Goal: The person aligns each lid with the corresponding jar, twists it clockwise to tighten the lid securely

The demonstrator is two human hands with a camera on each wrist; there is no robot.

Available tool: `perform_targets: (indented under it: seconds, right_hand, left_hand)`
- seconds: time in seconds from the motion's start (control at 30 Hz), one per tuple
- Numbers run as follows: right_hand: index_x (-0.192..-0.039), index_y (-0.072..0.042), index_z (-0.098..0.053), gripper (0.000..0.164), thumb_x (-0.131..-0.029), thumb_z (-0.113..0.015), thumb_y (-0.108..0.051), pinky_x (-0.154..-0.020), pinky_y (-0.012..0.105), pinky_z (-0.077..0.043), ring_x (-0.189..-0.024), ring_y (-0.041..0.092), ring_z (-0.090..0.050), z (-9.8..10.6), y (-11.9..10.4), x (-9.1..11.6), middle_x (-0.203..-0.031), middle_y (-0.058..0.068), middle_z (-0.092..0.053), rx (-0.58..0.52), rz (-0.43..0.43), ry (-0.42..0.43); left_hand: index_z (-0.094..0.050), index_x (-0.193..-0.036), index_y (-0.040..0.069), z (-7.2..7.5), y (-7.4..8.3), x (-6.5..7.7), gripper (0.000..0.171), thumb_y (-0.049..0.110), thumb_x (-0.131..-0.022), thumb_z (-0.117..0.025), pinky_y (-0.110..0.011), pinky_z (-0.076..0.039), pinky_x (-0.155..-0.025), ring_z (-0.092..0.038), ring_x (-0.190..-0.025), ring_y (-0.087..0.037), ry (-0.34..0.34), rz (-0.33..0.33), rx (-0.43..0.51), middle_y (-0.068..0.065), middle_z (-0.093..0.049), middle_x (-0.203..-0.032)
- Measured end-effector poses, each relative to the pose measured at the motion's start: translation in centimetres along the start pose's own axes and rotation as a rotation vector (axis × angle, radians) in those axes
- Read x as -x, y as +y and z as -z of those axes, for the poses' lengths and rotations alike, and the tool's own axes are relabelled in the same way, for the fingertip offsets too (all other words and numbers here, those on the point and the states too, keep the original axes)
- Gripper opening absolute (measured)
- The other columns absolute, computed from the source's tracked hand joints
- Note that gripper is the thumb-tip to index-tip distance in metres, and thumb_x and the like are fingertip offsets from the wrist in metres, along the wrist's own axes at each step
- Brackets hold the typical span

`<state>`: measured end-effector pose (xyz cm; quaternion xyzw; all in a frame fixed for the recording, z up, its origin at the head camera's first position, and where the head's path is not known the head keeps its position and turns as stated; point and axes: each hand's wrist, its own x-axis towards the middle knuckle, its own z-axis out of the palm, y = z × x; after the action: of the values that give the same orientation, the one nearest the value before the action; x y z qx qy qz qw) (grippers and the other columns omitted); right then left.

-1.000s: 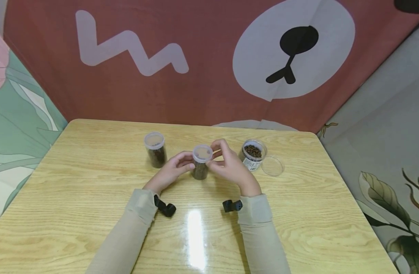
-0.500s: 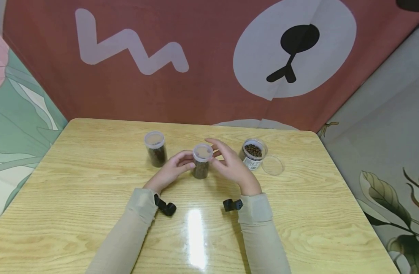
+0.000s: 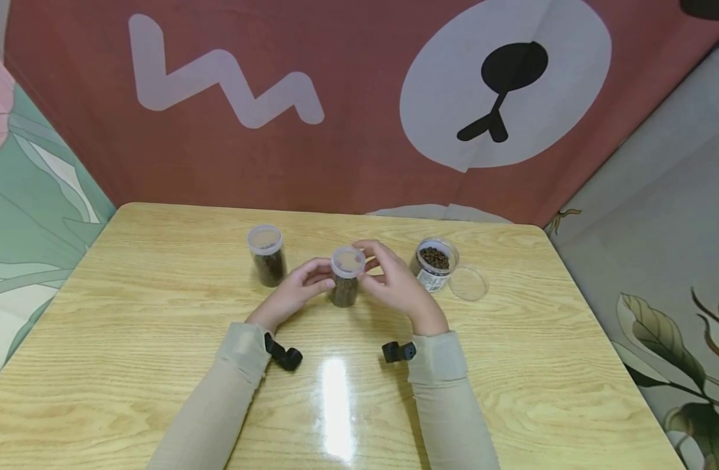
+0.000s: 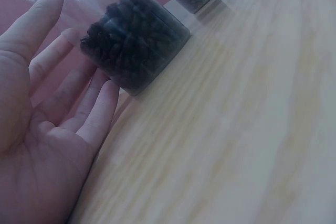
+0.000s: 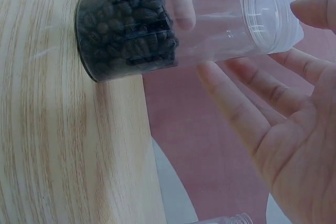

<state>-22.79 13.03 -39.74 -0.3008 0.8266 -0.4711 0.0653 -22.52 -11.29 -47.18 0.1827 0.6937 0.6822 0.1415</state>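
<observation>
A clear cylindrical jar stands upright on the table, its lower half filled with dark coffee beans. Its pale translucent lid sits on top. From the left side my left hand holds the jar between thumb and fingers; in the left wrist view the fingers reach behind its wall. On the other side my right hand pinches the lid, the thumb against its edge and the forefinger on the far side.
A similar lidded jar with dark contents stands to the left. At the right is an uncovered jar of brown beans with a white label, beside a clear round lid lying flat. A red printed cloth hangs behind the table.
My right forefinger lifted and stretched out half a second ago and has come back to the lid. My left hand and the jars have stayed in place.
</observation>
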Motion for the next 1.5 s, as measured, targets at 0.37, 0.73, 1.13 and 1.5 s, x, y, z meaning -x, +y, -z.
perform_targets:
  seconds: [0.37, 0.73, 1.13, 1.5]
  right_hand:
    - [-0.137, -0.006, -0.045, 0.046, -0.097, -0.066, -0.010, -0.090, 0.045, -0.059, -0.111, 0.035, -0.059, -0.10, -0.12, -0.06, -0.131, 0.020, -0.054, -0.053, -0.029, 0.013]
    - [-0.148, -0.006, -0.039, 0.057, -0.099, -0.066, -0.015, -0.090, 0.043, -0.059, -0.110, 0.033, -0.060, -0.10, 0.10, -0.09, -0.129, 0.020, -0.054, -0.022, -0.025, 0.005]
    - [-0.154, -0.013, -0.044, 0.052, -0.104, -0.059, -0.021, -0.090, 0.038, -0.059, -0.113, 0.029, -0.058, -0.09, -0.22, 0.09, -0.145, 0.013, -0.049, 0.058, 0.018, -0.004]
    - [-0.148, -0.007, -0.046, 0.052, -0.101, -0.065, -0.020, -0.089, 0.038, -0.059, -0.110, 0.030, -0.060, -0.17, -0.35, -0.15, -0.134, 0.017, -0.055, -0.001, -0.036, 0.010]
  left_hand:
    - [-0.051, -0.144, 0.007, 0.01, -0.03, 0.01, 0.043, 0.016, -0.103, -0.061, -0.043, -0.043, -0.113, -0.051, -0.134, -0.030, 0.006, 0.007, -0.009, -0.014, -0.054, -0.143]
    - [-0.051, -0.144, 0.006, -0.07, 0.06, 0.07, 0.043, 0.016, -0.104, -0.060, -0.042, -0.044, -0.112, -0.051, -0.134, -0.030, 0.010, 0.009, -0.014, -0.015, -0.054, -0.143]
    - [-0.051, -0.144, 0.005, -0.08, 0.09, 0.07, 0.043, 0.015, -0.103, -0.060, -0.039, -0.045, -0.111, -0.052, -0.134, -0.030, 0.014, 0.006, -0.026, -0.015, -0.054, -0.142]
    - [-0.052, -0.144, 0.008, -0.04, 0.18, 0.08, 0.042, 0.018, -0.104, -0.060, -0.043, -0.043, -0.113, -0.051, -0.135, -0.028, 0.011, 0.024, -0.026, -0.013, -0.054, -0.143]
